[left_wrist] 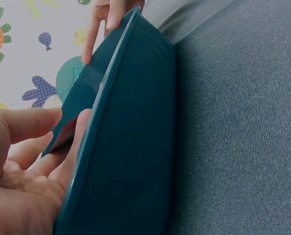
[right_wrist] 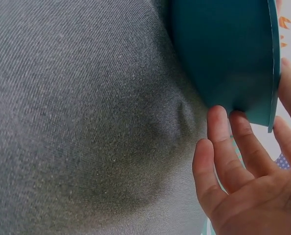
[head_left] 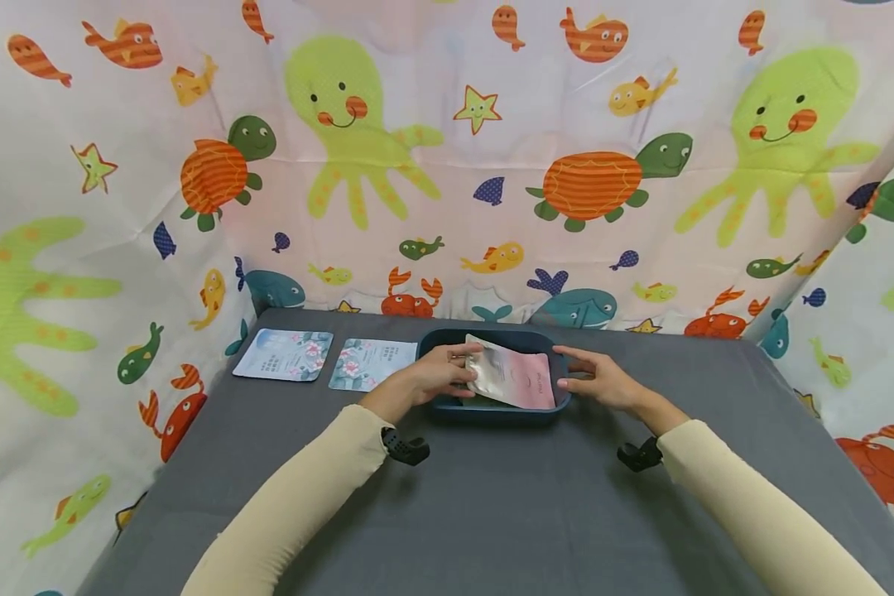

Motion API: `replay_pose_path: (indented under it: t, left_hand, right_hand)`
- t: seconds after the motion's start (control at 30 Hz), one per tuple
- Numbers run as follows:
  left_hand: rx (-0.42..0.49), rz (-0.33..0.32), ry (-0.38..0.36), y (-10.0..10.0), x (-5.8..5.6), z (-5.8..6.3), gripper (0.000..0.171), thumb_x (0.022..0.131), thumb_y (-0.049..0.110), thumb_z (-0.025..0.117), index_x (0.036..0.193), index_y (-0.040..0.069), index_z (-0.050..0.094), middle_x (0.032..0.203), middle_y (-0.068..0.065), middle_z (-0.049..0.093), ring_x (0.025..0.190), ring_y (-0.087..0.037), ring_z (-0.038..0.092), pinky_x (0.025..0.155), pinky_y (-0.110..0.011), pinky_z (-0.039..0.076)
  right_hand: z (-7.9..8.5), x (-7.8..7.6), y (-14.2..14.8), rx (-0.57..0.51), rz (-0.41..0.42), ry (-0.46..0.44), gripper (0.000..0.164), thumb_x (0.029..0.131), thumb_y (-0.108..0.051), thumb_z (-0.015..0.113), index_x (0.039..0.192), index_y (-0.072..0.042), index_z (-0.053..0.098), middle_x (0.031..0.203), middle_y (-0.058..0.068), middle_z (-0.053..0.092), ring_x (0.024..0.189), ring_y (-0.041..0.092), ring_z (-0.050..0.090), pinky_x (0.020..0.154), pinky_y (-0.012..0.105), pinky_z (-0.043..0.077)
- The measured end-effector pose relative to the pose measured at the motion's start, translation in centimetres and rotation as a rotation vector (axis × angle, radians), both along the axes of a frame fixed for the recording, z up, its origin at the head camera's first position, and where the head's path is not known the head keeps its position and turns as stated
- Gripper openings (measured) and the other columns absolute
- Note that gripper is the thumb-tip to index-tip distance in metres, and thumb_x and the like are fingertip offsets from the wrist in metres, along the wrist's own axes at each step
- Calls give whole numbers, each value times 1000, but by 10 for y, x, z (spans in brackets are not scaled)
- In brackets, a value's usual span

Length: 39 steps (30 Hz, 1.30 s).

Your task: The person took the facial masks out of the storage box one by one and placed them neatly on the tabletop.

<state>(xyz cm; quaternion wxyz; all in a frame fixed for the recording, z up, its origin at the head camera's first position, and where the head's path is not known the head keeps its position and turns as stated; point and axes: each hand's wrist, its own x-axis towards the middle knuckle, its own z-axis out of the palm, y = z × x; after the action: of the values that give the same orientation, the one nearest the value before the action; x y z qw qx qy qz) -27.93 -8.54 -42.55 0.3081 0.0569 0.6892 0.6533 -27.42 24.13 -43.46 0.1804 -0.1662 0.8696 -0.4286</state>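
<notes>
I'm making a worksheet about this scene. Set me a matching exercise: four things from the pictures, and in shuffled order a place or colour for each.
Column one:
1. Bin
2. Pink-and-silver packet
3. Two floral packets
4. Right hand

Column two:
A. Inside the bin
B. At the bin's right end
C. Plain dark blue
D. Side by side, left of the bin

Pairs: 1-C, 2-A, 3-D, 4-B

Tray (head_left: 492, 416) dk teal; pkt (head_left: 517, 377) pink & silver; L pkts (head_left: 283, 356) lt blue w/ pink flowers; tabletop (head_left: 507, 513) grey; sleeves (head_left: 305, 488) cream.
</notes>
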Motion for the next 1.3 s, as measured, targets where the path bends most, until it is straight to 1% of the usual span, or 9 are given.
replay_pose_path:
  t: [0.1,0.27,0.43,0.63,0.73,0.87,1.07,1.17,1.3]
  left_hand:
    - [-21,17,0,0,0,-2,60,100,-1,55,156,14,40,156,-16,46,96,-16,65,95,-43,58]
    - [-81,0,35,2,-2,-5,60,99,0,58,155,15,42,141,-19,55,90,-15,66,90,-38,60]
    - [-97,11,40,6,-3,-5,64,96,-6,60,154,14,43,143,-19,55,93,-17,65,93,-42,59]
    - [-108,73,46,5,-5,1,64,93,-10,60,151,15,49,136,-16,58,83,-16,64,74,-28,60]
    - [-98,97,40,3,-2,5,64,93,-11,59,150,15,50,139,-16,60,84,-16,64,73,-28,60]
    - [-68,103,22,-1,2,8,66,93,-13,57,152,15,48,147,-17,57,93,-18,65,84,-35,61]
    - [-28,76,33,-11,5,12,64,94,-10,56,152,15,47,152,-16,52,103,-21,65,93,-41,59]
    - [-8,80,28,-19,6,13,64,95,-9,56,152,17,47,153,-14,50,106,-21,64,91,-39,60]
    - [20,92,18,-29,7,12,65,95,-9,54,153,18,46,154,-13,49,106,-20,63,83,-32,60]
  right_hand:
    - [-2,0,-1,-17,-2,-4,71,99,-26,66,159,-10,31,159,34,29,144,54,35,106,60,47]
    - [-2,3,0,-26,-5,-11,72,99,-26,66,160,-10,30,160,34,29,144,54,33,105,60,48]
    - [-1,5,1,-21,-10,-18,73,99,-28,66,160,-11,29,160,33,29,144,54,34,104,58,49]
    - [1,1,-1,-14,-16,-22,73,100,-29,65,161,-12,28,159,33,30,144,53,35,105,58,49]
    - [0,1,-1,-10,-22,-28,73,100,-29,65,161,-13,28,159,33,30,144,53,34,105,58,49]
    - [-1,3,0,-5,-21,-46,74,99,-28,66,161,-13,28,159,34,30,145,53,34,105,56,50]
    - [-1,5,1,-10,-28,-65,74,99,-28,66,161,-12,27,159,34,30,145,53,33,105,57,49]
    - [-1,4,1,-7,-30,-57,74,99,-29,66,161,-13,27,158,34,31,144,52,35,105,58,49]
    - [-2,4,1,-7,-27,-52,75,99,-30,66,161,-14,27,157,34,33,143,51,37,104,55,51]
